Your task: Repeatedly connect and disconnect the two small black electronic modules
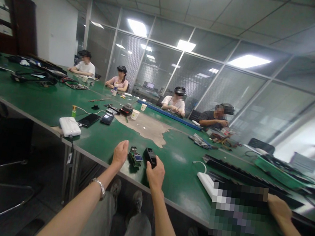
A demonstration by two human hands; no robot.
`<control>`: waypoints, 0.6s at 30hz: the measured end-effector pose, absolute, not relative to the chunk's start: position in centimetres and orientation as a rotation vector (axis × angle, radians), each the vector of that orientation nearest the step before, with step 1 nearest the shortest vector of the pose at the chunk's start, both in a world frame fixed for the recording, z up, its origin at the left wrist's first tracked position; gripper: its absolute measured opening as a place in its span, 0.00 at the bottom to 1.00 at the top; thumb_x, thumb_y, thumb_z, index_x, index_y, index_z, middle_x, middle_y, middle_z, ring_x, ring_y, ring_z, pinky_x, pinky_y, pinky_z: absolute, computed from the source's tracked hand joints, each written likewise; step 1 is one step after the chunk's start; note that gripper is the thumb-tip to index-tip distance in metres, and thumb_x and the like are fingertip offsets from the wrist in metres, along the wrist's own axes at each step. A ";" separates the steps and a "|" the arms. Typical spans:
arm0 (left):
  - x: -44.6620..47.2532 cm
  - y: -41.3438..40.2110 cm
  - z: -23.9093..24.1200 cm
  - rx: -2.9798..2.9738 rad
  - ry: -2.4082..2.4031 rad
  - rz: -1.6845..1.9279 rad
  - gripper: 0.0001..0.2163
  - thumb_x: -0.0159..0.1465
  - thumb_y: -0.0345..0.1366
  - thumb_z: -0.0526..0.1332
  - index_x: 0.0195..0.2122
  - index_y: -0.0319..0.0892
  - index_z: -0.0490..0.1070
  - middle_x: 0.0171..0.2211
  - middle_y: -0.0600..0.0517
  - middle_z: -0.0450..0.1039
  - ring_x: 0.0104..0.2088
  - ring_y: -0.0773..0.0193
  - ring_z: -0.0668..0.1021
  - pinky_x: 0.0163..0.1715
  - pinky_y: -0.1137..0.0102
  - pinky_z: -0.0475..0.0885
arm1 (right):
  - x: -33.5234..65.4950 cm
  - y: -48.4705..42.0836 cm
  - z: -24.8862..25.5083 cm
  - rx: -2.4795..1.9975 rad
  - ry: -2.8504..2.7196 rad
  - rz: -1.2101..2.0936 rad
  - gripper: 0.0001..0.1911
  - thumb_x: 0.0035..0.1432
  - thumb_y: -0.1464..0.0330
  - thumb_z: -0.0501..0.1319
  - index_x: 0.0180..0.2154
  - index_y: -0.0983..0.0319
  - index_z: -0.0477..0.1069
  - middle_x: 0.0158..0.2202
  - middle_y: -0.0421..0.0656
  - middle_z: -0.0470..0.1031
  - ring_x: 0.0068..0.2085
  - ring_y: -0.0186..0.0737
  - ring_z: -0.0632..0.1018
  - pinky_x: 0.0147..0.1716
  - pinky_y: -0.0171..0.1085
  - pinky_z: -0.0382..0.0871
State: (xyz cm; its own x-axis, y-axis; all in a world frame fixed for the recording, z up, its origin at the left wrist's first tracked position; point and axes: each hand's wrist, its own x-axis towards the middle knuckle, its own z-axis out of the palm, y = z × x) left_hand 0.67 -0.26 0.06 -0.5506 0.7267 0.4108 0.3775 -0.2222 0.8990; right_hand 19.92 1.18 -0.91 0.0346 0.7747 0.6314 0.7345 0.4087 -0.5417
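Observation:
My right hand [156,174] grips a small black plastic housing [149,156] just above the near edge of the green table. My left hand [120,153] is closed, fingers curled together with the thumb upward; whatever may be inside it is hidden. Between both hands lies a small stack of green circuit boards [135,158], with a bluish screen-like part on top. The left hand is a little to the left of this board stack and apart from it.
To the left lie a white power bank [70,127], a black phone [89,120] and another dark device [107,118]. Paper cups [135,114] stand farther back. A co-worker's hand [279,211] reaches in at right, by a white bar [205,183]. Several people sit opposite.

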 end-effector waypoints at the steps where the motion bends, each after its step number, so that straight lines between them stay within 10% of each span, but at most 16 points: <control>1: 0.7 -0.3 0.1 1.315 1.760 1.839 0.20 0.68 0.45 0.47 0.45 0.41 0.75 0.49 0.43 0.76 0.51 0.58 0.76 0.55 0.63 0.67 | 19.9 1.1 -1.0 -1.343 -1.719 0.029 0.28 0.54 0.65 0.58 0.55 0.72 0.67 0.53 0.59 0.71 0.54 0.54 0.71 0.56 0.50 0.62; 18: 0.6 -0.1 -0.1 1.309 1.778 1.822 0.22 0.68 0.47 0.46 0.47 0.39 0.75 0.50 0.42 0.75 0.52 0.56 0.76 0.55 0.62 0.66 | 17.0 -0.5 3.8 -1.242 -1.651 0.232 0.26 0.57 0.59 0.59 0.54 0.67 0.69 0.51 0.53 0.74 0.52 0.48 0.74 0.54 0.43 0.65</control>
